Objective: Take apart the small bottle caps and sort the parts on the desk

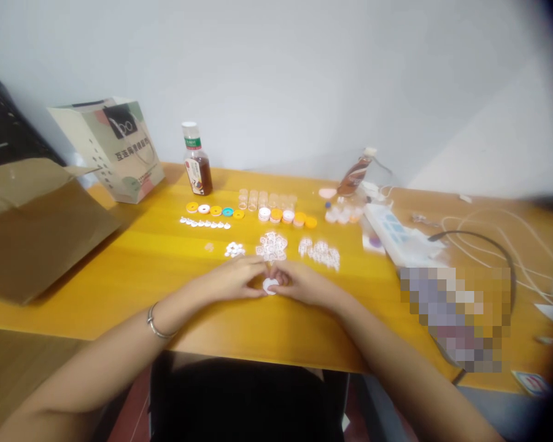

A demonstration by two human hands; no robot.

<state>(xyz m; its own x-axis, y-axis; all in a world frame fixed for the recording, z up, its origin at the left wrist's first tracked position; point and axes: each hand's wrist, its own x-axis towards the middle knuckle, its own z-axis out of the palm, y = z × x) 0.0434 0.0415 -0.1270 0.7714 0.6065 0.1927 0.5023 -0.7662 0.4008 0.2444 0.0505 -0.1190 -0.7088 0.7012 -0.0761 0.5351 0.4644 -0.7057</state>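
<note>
Pinching together at the middle of the view, the fingertips of the left hand (232, 279) and the right hand (304, 283) close on a small white round piece (270, 285), which lies on or just above the tabletop between them. A metal bangle (156, 325) circles the left wrist.

Under the hands runs a glossy yellow wooden table (133, 264), set against a plain pale wall (304, 73).

At twelve o'clock from the hands, close by, sit three heaps of tiny white pieces (271, 245). Farther out at twelve o'clock stands a row of small clear vials (267, 199) with orange and white caps (285, 216) in front of them. At eleven o'clock lies a line of coloured rings (215, 210), with a row of small white bits just below it, and behind these a brown bottle (197, 159) stands upright. At ten o'clock a printed paper bag (110, 147) stands upright, and an open cardboard box (32, 227) overhangs the table's left end. At one o'clock a second bottle (356, 172) leans tilted. At two o'clock a white power strip (396, 236) lies flat, with white and black cables (497, 245) looping beyond it at three o'clock. Nothing lies between the hands and the heaps.
</note>
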